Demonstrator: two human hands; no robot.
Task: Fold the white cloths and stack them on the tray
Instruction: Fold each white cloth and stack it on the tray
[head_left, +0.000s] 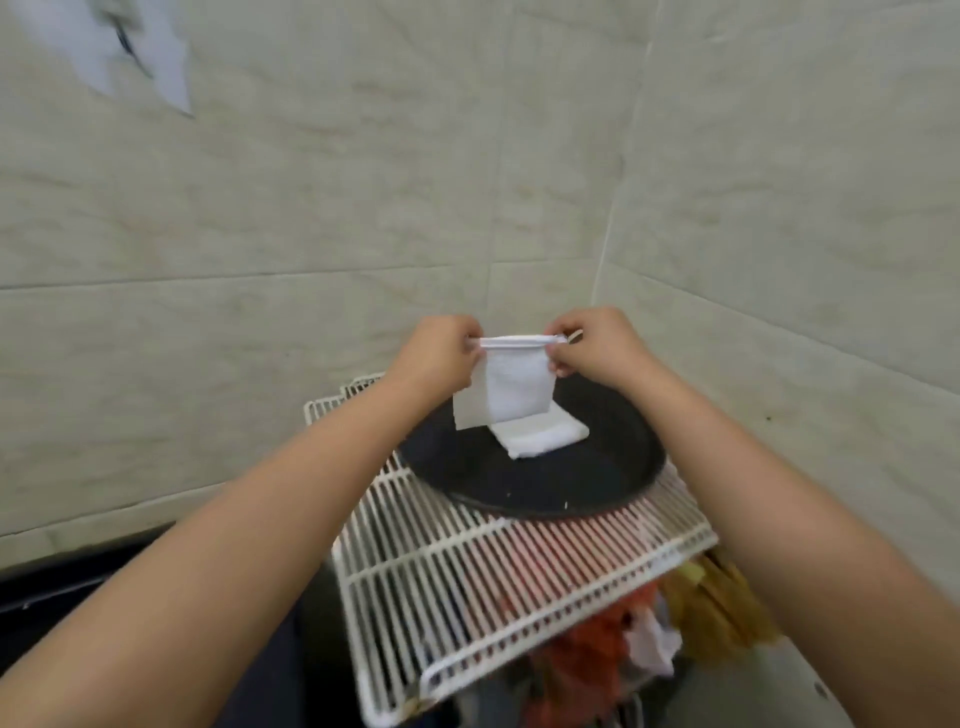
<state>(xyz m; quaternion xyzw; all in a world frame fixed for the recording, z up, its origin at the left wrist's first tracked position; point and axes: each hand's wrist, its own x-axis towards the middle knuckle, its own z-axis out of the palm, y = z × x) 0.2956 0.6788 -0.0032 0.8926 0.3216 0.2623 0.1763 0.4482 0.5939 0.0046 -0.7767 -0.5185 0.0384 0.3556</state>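
A small white cloth (511, 387) hangs in the air above the tray, folded over at its top edge. My left hand (441, 353) pinches its upper left corner and my right hand (597, 345) pinches its upper right corner. Below it a round black tray (582, 488) rests on a white wire rack. One folded white cloth (540, 436) lies on the tray near its far side, partly hidden behind the hanging cloth.
The white wire rack (483, 587) stands in a corner of beige tiled walls (311, 208). Red, white and yellow bags (649, 639) lie under and beside the rack. A dark surface (78, 577) runs along the lower left.
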